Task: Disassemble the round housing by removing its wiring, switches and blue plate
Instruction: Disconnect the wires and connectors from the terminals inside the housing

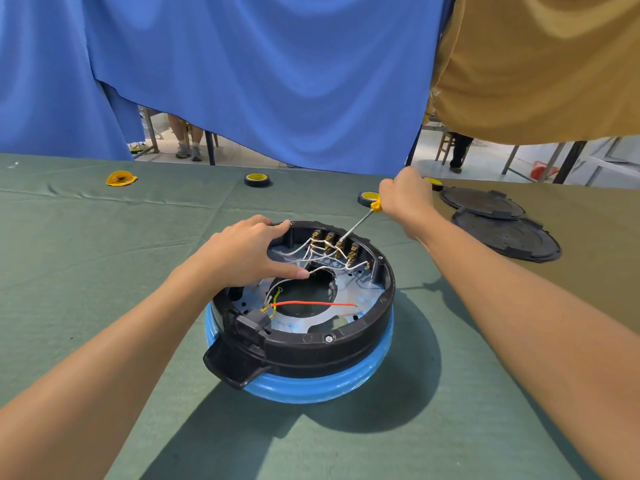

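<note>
Centrally, on the green cloth (104, 271), sat the round housing (311, 348), a black ring resting on a blue base (311, 388) that showed only as a band beneath it. The left hand (242, 251) lay spread over the far left rim, fingertips touching the edge and the thumb stretched inward near the white wires (311, 254); the palm hid part of the rim and of the plate (346, 296) beneath. The right hand (405, 195) was closed round a screwdriver (360, 221), so that only a stub of yellow handle showed below the fist. Its shaft slanted down to the row of switches (334, 242) at the far wall, though whether the tip sat in a screw was too small to tell. A red wire (311, 303) crossed the plate's central opening, and a green-yellow wire (275, 299) curved near a black connector block (252, 323) (its terminals hard to read). Beyond, one tape roll (257, 180) lay apart, another (367, 197) peeked out beside the right hand. Two black lids (505, 240) overlapped at the right. Both forearms were cut off by the lower edge.
</note>
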Available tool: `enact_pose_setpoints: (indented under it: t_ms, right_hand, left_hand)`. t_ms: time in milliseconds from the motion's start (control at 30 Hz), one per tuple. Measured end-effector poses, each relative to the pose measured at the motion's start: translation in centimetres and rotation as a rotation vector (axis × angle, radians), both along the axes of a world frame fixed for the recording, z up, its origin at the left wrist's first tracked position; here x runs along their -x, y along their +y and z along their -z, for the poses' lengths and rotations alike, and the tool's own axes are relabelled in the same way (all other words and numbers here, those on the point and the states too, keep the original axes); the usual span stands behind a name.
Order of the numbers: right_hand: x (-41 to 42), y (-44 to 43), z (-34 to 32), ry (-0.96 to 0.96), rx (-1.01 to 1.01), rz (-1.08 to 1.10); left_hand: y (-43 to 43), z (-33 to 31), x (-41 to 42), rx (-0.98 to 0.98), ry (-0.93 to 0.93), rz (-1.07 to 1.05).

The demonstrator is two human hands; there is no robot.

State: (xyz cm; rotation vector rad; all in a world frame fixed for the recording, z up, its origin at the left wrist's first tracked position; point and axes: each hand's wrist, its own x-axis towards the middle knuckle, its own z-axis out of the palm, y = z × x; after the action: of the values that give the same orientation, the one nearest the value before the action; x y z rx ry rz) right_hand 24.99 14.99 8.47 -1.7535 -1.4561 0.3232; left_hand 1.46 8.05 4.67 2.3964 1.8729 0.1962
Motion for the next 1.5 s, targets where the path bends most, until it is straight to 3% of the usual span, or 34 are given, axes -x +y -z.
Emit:
enact_pose_setpoints:
  t_ms: [100, 233, 533, 700, 867, 1233, 1300, 1500]
  right_hand:
    - [0.1, -0.2, 0.6, 0.065, -0.007, 0.068]
    - [0.6, -0.8, 1.0, 0.171, -0.204, 0.129]
    - [2.0, -2.4, 0.6, -0.137, -0.652, -0.122]
    - [2.9, -5.1, 1.3, -0.490, -1.001, -0.303]
    - [2.7, -4.7, 0.4, -0.476, -0.896, -0.299]
    - [1.5, -0.5, 0.1, -0.041, -0.170, 0.116]
    - [1.5, -0.9, 0.2, -0.048, -0.219, 0.121]
    - [3.1, -4.0, 0.1, -0.428, -0.836, -0.190]
  left_hand:
    - [0.0, 0.1, 0.0, -0.010, -0.005, -0.003]
    - [-0.1, 0.0, 0.0, -0.011, -0.005, -0.013]
    - [-0.4, -0.1, -0.2, -0.011, -0.005, -0.026]
    - [-0.5, -0.1, -0.2, -0.016, -0.003, -0.025]
    - [-0.5, -0.1, -0.2, -0.008, 0.004, -0.023]
    - [-0.2, 0.0, -0.2, -0.009, -0.011, -0.021]
    - [-0.2, 0.0, -0.2, -0.012, -0.015, -0.020]
    - [-0.2, 0.0, -0.2, -0.013, -0.015, -0.024]
